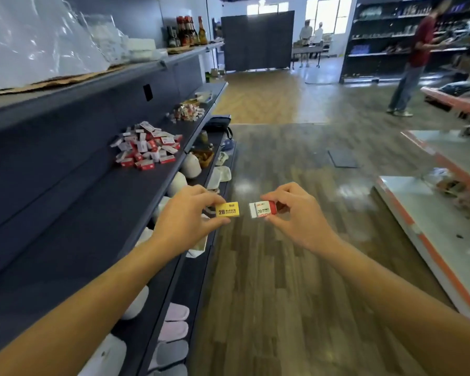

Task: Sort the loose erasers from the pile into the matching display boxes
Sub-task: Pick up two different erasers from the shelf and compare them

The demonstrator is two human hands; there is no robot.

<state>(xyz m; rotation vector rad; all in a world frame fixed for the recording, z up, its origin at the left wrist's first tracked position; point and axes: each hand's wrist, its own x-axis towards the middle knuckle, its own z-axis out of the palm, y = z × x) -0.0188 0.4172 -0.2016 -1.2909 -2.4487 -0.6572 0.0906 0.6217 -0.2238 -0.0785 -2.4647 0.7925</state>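
Note:
My left hand (186, 218) pinches a yellow 2B eraser (227, 209) by its left end. My right hand (296, 213) pinches a white and red 2B eraser (262, 209) by its right end. Both erasers are held side by side over the aisle floor, a small gap between them. A pile of loose red and white erasers (147, 146) lies on the dark shelf (92, 213) to the left. A second, smaller pile (187, 112) lies farther along the same shelf. No display boxes are plainly visible.
Bottles (187, 31) and plastic bags (38, 42) sit on the upper shelf. Slippers (173, 332) and white goods fill the lower shelves. A low orange-edged shelf (429, 229) stands at right. A person (415, 55) stands in the aisle ahead; others stand far back.

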